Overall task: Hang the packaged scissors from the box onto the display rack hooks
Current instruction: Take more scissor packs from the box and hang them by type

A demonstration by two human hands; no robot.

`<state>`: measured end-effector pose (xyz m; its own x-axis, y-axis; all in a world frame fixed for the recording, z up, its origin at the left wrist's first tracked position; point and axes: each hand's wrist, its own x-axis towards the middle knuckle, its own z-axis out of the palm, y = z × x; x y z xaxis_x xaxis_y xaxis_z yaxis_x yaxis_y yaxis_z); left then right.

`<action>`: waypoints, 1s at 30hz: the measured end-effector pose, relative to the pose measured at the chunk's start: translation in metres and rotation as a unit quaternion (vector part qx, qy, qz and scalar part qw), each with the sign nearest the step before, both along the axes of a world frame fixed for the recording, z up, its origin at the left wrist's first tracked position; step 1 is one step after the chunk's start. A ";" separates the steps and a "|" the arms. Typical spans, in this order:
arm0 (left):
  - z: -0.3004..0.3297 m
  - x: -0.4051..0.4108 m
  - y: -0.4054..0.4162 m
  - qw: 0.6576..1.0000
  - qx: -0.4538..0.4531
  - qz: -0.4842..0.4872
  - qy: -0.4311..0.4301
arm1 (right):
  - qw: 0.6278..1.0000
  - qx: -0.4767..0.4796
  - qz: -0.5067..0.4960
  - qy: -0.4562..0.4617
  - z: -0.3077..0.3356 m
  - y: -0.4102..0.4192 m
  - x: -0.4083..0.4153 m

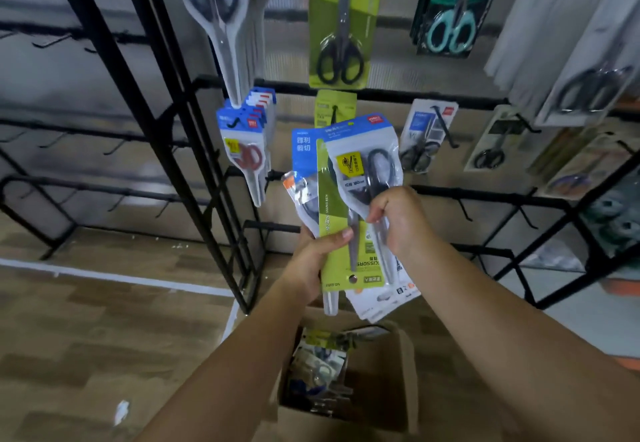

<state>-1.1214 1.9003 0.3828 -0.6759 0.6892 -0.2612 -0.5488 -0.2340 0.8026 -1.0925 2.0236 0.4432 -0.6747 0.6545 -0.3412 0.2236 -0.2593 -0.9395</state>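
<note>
My left hand (311,261) grips a fanned bundle of scissor packs (332,233), green and blue ones, held upright in front of the black display rack (381,93). My right hand (398,219) pinches the frontmost pack (363,164), a clear pouch with a blue header and black-handled scissors. Below my arms stands an open cardboard box (408,372) with more packaged scissors (322,365) inside. Directly behind the bundle a green pack (334,105) hangs on a hook.
Packs hang on the rack hooks: red-handled ones (247,154) at left, a green card (341,22) above, teal-handled scissors (450,25) at upper right, more at right (426,136). An empty black rack (69,122) stands left. Wood-pattern floor (86,320) lies below.
</note>
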 end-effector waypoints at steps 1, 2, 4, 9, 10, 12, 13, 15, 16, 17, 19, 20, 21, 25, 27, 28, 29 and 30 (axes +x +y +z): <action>0.005 0.002 0.002 1.000 0.002 0.003 0.002 | 1.000 0.003 -0.008 0.008 0.003 0.002 0.001; 0.009 0.003 0.004 1.000 0.001 0.011 0.007 | 1.000 0.001 -0.010 0.017 0.005 0.003 0.002; 0.015 0.003 0.007 0.998 -0.006 0.045 0.034 | 0.999 0.003 -0.008 0.034 0.008 0.006 0.003; 0.028 -0.002 0.011 0.994 -0.001 0.102 0.028 | 0.998 -0.005 0.019 0.060 0.011 0.023 0.011; 0.032 -0.003 0.012 0.994 0.004 0.104 0.023 | 0.997 -0.020 0.026 0.070 0.013 0.028 0.013; 0.037 -0.005 0.014 0.994 0.011 0.107 0.015 | 0.996 -0.036 0.043 0.070 0.018 0.038 0.017; 0.038 -0.005 0.014 0.994 0.013 0.111 0.012 | 0.995 -0.042 0.049 0.070 0.019 0.044 0.020; 0.036 -0.005 0.013 0.993 0.010 0.121 0.005 | 0.990 -0.074 0.069 0.098 0.021 0.055 0.025; 0.035 -0.005 0.012 0.992 0.007 0.127 0.001 | 0.986 -0.092 0.079 0.118 0.021 0.060 0.028; 0.033 -0.004 0.012 0.991 0.002 0.136 -0.003 | 0.982 -0.102 0.085 0.135 0.020 0.065 0.032; 0.027 -0.003 0.011 0.988 -0.019 0.156 -0.009 | 0.981 -0.102 0.086 0.139 0.015 0.073 0.037; 0.023 -0.003 0.011 0.986 -0.032 0.163 -0.011 | 0.982 -0.099 0.082 0.138 0.013 0.076 0.041; 0.019 -0.002 0.010 0.985 -0.043 0.166 -0.014 | 0.982 -0.101 0.073 0.139 0.010 0.080 0.044; 0.006 -0.003 0.007 0.980 -0.087 0.174 -0.033 | 0.977 -0.129 0.049 0.164 0.003 0.097 0.052; 0.003 -0.004 0.006 0.977 -0.102 0.184 -0.038 | 0.975 -0.129 0.043 0.175 0.005 0.104 0.054; 0.001 -0.005 0.005 0.976 -0.102 0.189 -0.037 | 0.975 -0.131 0.036 0.176 0.007 0.107 0.053; 0.000 -0.005 0.004 0.975 -0.101 0.193 -0.036 | 0.976 -0.129 0.030 0.172 0.008 0.110 0.053; 0.000 -0.004 0.003 0.975 -0.101 0.197 -0.035 | 0.978 -0.124 0.027 0.165 0.008 0.112 0.052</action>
<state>-1.1257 1.9029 0.3824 -0.8534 0.3091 -0.4197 -0.5031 -0.2782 0.8182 -1.0401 2.1355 0.4515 -0.8067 0.5392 -0.2418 -0.0623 -0.4844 -0.8726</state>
